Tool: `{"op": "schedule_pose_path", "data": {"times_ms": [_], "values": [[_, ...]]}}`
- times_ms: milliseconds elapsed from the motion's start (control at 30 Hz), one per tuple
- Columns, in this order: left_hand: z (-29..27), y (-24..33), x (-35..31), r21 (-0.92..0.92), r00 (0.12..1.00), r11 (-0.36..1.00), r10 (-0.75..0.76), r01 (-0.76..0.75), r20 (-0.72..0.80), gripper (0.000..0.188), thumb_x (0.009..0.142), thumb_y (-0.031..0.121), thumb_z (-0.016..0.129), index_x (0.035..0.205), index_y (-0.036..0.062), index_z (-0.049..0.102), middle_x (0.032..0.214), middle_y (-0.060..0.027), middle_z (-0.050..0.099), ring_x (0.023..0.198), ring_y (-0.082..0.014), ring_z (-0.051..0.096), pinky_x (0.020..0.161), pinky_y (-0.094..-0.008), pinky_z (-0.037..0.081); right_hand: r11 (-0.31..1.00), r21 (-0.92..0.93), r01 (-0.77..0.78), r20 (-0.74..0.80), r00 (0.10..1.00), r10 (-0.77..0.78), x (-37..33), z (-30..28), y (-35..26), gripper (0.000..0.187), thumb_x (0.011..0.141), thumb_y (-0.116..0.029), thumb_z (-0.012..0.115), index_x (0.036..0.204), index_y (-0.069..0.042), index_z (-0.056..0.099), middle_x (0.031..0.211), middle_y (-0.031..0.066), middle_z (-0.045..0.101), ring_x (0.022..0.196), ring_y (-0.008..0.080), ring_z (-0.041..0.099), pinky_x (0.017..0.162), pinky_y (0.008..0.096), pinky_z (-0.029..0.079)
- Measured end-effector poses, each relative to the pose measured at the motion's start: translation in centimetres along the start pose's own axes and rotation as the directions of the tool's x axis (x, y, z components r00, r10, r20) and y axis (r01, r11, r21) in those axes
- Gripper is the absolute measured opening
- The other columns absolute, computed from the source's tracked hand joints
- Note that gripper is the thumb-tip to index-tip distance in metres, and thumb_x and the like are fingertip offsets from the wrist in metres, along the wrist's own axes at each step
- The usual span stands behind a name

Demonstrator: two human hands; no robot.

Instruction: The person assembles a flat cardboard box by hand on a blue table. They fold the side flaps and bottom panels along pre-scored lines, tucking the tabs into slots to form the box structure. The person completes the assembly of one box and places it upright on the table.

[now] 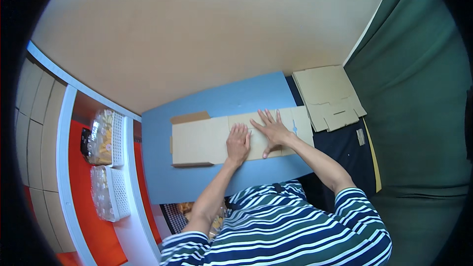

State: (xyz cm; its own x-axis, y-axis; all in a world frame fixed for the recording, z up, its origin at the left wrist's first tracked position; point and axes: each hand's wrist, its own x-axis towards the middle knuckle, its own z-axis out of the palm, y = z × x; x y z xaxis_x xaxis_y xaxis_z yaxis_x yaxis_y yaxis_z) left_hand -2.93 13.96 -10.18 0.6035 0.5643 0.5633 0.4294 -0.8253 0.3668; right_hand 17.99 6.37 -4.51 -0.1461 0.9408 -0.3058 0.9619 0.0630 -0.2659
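A long unfolded cardboard box [194, 140] lies across the blue tabletop [231, 93]. Flaps stand up along the long sides of its left part, and its right part lies flat. My left hand [238, 144] rests flat near the middle of the cardboard, fingers stretched out and close together. To its right my right hand [272, 132] presses on the flat part with fingers spread wide. Neither hand grips anything. A small blue mark shows on the cardboard just right of my right hand.
At the back right lies a stack of flat folded cardboard [327, 93] on a dark surface. White baskets [117, 187] with clear-wrapped goods stand on a red-lined shelf [81, 167] at left. A dark green curtain [419, 93] hangs at right. A dark crate [173, 216] sits below the table's front edge.
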Motion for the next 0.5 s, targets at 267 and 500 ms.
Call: {"op": "schedule_pose_path", "data": {"times_ms": [267, 500], "values": [[-5.2, 10.5, -7.1, -0.234, 0.352, 0.290, -0.887, 0.928, 0.298, 0.030, 0.104, 0.020, 0.075, 0.112, -0.0079, 0.066, 0.100, -0.0180, 0.074, 0.074, -0.0342, 0.072, 0.071, -0.0504, 0.059, 1.000, -0.011, 0.005, 0.005, 1.000, -0.005, -0.8, -0.5, 0.1, 0.167, 0.040, -0.073, 0.100, 0.175, -0.012, 0.022, 0.177, 0.0390, 0.005, 0.163, 0.0625, 0.001, 0.123, 0.0848, 0.003], [-3.3, 11.0, -4.5, -0.607, 0.033, -0.557, -0.721, 0.568, 0.692, 0.059, 0.113, 0.014, 0.054, 0.159, -0.0155, 0.032, 0.158, -0.0383, 0.043, 0.154, -0.0500, 0.042, 0.122, -0.0608, 0.045, 0.998, -0.034, 0.054, 0.010, 0.998, -0.054, 0.3, -0.9, 1.1, 0.155, 0.049, -0.083, 0.092, 0.173, -0.014, 0.029, 0.176, 0.0388, 0.011, 0.161, 0.0637, 0.011, 0.121, 0.0871, 0.010]]}}
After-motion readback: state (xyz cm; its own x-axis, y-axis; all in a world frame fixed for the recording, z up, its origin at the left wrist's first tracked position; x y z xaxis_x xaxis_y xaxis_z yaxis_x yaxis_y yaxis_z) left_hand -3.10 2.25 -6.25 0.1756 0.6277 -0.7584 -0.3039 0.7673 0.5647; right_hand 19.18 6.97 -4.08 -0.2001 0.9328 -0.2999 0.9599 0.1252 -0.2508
